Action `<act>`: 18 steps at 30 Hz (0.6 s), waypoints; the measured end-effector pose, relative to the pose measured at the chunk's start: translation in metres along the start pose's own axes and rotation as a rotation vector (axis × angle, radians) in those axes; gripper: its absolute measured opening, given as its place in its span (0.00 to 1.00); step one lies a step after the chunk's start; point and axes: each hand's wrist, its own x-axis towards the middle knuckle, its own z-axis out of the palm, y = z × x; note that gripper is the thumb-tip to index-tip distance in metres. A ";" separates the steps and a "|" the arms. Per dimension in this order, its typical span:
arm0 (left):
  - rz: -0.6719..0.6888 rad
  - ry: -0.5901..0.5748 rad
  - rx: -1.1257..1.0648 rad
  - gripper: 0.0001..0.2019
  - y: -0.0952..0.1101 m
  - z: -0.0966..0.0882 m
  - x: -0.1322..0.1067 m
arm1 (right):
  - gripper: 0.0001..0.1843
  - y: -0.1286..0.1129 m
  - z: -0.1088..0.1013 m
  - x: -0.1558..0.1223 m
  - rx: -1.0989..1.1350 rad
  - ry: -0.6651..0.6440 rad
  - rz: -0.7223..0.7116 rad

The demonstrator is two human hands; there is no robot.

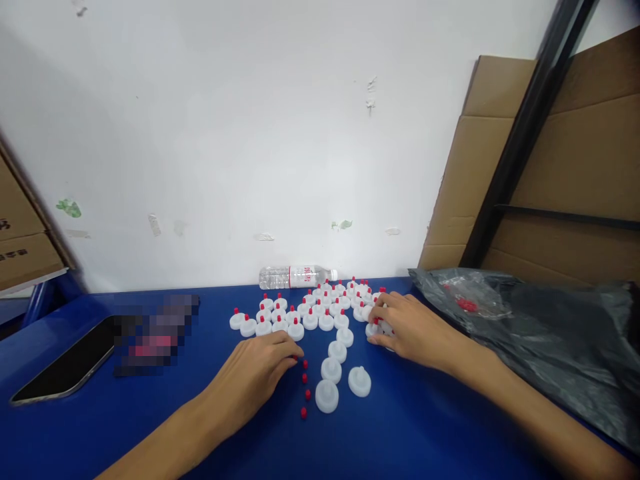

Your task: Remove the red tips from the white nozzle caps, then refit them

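My left hand [267, 363] rests low over the blue table, thumb and forefinger pinched on a small red cap [295, 357], mostly hidden by the fingertips. Beside it runs a short line of loose red caps [307, 395]. Right of those stand several white lids with bare nozzles [327, 396], most in a row and one lid [359, 381] apart. My right hand [407, 327] curls its fingers around a white lid with a red tip [373, 329]; its palm hides part of the lids there. Many white lids with red tips [311, 319] stand upright beyond both hands.
A clear water bottle [295, 277] lies on its side against the white wall. On the left are a phone [70, 360] and a blurred-out item [157, 337]. A dark plastic bag [550, 340] with a small clear bag of red pieces [467, 305] covers the right side.
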 end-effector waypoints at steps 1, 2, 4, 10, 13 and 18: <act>-0.001 0.002 0.002 0.12 0.000 0.000 0.000 | 0.10 0.000 0.001 0.000 -0.002 -0.003 0.004; 0.000 0.005 0.002 0.12 0.000 0.000 0.000 | 0.10 0.000 0.002 0.000 -0.005 -0.007 0.008; 0.004 0.016 -0.002 0.12 0.001 0.000 0.000 | 0.08 0.001 0.003 -0.001 -0.011 -0.004 0.011; 0.015 0.116 -0.022 0.15 0.009 -0.004 0.000 | 0.11 0.000 -0.010 0.000 0.031 0.109 -0.063; -0.025 0.205 0.000 0.13 0.015 -0.009 -0.004 | 0.12 -0.009 -0.020 0.001 0.089 0.239 -0.052; 0.001 0.293 -0.091 0.14 0.025 -0.019 -0.014 | 0.11 -0.033 -0.022 0.000 0.164 0.389 -0.171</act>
